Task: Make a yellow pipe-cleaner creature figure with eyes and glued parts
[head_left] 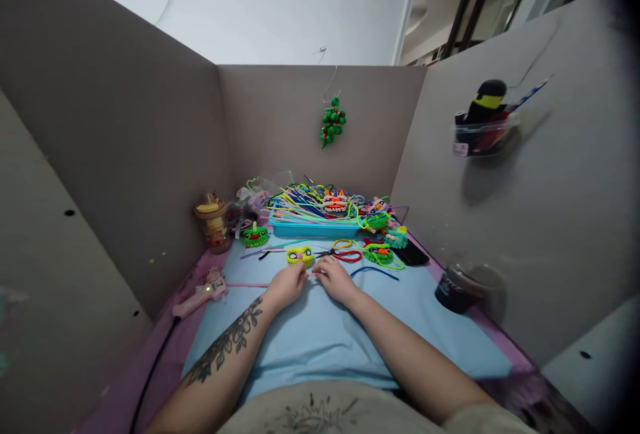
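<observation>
A pink pipe cleaner [247, 285] runs over the blue cloth and between my two hands. My left hand [289, 284] pinches it with closed fingers. Just to the right, the closed fingertips of my right hand [334, 279] grip the same strand, leaving a short piece showing between. Right behind my hands lies a fuzzy yellow piece [300, 255] with eyes and a pink nose. Beside it are red-handled scissors [349, 256]. A dark blue pipe cleaner [377, 270] curves to the right of my right hand.
A pink hot glue gun [203, 293] rests on the left. Behind stands a turquoise tray [315, 229] heaped with colourful pipe cleaners. Green fuzzy figures [256, 237], a phone [413, 253] and a dark tub [455, 285] lie around. Grey panels [280, 127] enclose three sides.
</observation>
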Tool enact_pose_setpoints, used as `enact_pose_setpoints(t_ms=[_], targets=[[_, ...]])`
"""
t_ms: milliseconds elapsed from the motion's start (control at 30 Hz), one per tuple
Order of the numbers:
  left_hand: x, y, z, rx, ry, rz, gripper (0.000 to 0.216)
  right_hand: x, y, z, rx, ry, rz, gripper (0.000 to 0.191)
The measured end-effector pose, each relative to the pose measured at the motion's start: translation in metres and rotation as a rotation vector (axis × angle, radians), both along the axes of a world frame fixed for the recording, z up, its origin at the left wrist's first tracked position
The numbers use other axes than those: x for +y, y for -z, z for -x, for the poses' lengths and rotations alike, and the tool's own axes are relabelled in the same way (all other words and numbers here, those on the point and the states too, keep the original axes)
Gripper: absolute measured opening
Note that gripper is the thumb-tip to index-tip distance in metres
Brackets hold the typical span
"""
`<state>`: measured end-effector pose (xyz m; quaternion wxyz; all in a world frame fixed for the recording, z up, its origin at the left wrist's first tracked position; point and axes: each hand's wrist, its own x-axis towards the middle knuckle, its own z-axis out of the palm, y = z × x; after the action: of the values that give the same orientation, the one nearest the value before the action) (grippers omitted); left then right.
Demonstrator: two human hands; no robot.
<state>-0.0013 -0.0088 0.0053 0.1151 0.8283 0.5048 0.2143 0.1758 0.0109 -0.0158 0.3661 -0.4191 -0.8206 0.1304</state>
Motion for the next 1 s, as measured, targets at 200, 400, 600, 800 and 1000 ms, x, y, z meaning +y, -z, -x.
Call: enact_pose_setpoints(t_ms=[200, 400, 600, 800, 1000], targets=[[0.0, 0.0, -0.001, -0.072, 0.052, -0.004, 0.019, 0.001, -0.003, -0.001, 0.071, -0.012, 0.055, 0.012], [0.001, 0.0, -0.003, -0.113, 0.062, -0.011, 0.022, -0.004, -0.007, 0.002, 0.13, -0.054, 0.082, 0.009], [0.001, -0.003, -0.004, -0.177, 0.034, -0.013, 0.023, -0.002, -0.003, 0.001, 0.091, -0.015, 0.082, 0.006], [0.003, -0.002, -0.007, -0.408, 0.056, 0.026, 0.026, -0.002, -0.007, 0.002, 0.094, 0.004, 0.038, 0.013], [0.002, -0.004, -0.009, -0.81, 0.168, 0.558, 0.04, -0.016, -0.021, 0.007, 0.282, -0.052, -0.064, 0.013]])
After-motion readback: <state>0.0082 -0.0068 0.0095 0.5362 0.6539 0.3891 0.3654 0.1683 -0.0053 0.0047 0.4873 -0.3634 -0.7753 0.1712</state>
